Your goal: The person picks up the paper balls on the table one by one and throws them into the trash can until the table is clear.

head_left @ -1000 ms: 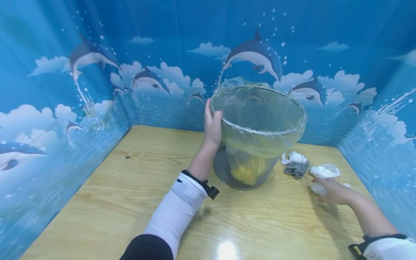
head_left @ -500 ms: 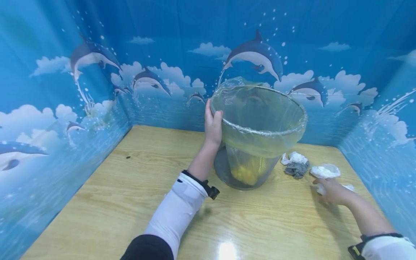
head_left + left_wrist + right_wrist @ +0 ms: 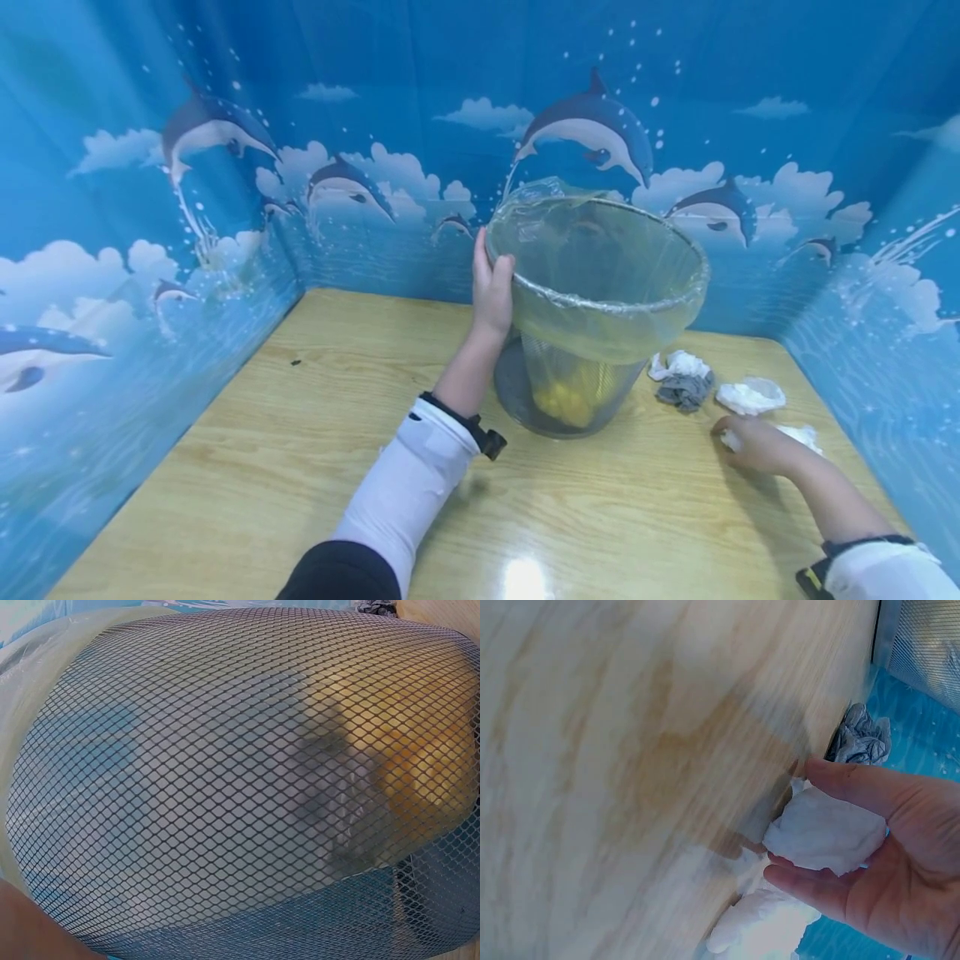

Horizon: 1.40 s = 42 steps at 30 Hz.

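In the head view, the left hand [image 3: 491, 292] holds the rim of a lined wire-mesh wastebasket [image 3: 600, 371], whose mouth opens up and to the left of the right hand [image 3: 757, 446]. A grey crumpled wad [image 3: 686, 390] sits between; the wooden table [image 3: 615, 508] gives room on the near side, the dolphin curtain [image 3: 892, 333] hems the right edge.

In the left wrist view mesh fills nearly everything; I can't see that grip's fingertips.

In the right wrist view, thumb and fingers pinch a crumpled white tissue [image 3: 825, 829], no long axis obvious, low at the tabletop.
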Each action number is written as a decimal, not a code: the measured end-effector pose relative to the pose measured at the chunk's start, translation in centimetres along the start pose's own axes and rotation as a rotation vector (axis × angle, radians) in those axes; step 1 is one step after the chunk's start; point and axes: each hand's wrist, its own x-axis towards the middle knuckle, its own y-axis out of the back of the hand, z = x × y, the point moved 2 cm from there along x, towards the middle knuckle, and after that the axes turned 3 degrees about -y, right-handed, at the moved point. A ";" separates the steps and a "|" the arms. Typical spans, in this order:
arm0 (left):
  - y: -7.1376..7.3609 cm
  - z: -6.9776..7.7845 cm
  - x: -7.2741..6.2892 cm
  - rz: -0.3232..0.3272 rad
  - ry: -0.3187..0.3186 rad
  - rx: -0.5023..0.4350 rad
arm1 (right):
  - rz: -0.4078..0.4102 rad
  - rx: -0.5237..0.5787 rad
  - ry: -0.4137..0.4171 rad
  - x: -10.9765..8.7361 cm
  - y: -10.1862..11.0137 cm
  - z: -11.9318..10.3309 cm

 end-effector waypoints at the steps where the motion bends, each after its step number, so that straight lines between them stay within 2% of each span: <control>1: 0.0 0.0 0.0 -0.001 0.002 0.000 | -0.011 0.000 -0.009 0.0 0.1 0.0; 5: 0.0 0.0 -0.1 -0.002 0.003 0.005 | -0.066 0.023 -0.061 -0.1 0.5 0.1; 9: 0.0 0.1 0.0 0.000 -0.002 -0.003 | -0.094 0.052 -0.069 0.0 0.8 0.0; 13: 0.0 0.1 -0.1 -0.002 -0.001 -0.003 | -0.048 0.059 -0.021 0.2 0.9 0.0; 19: 0.1 0.2 0.0 -0.005 -0.006 -0.006 | -0.047 0.094 -0.029 0.4 1.6 0.0; 26: 0.0 0.2 0.0 0.000 0.002 -0.003 | -0.018 0.035 -0.034 0.3 3.2 -0.3; 33: 0.0 0.2 0.0 -0.007 0.002 -0.002 | -0.001 0.049 -0.082 0.7 4.9 -0.1; 42: 0.0 0.2 0.0 0.002 -0.005 -0.009 | 0.066 0.079 -0.177 1.5 9.3 -1.2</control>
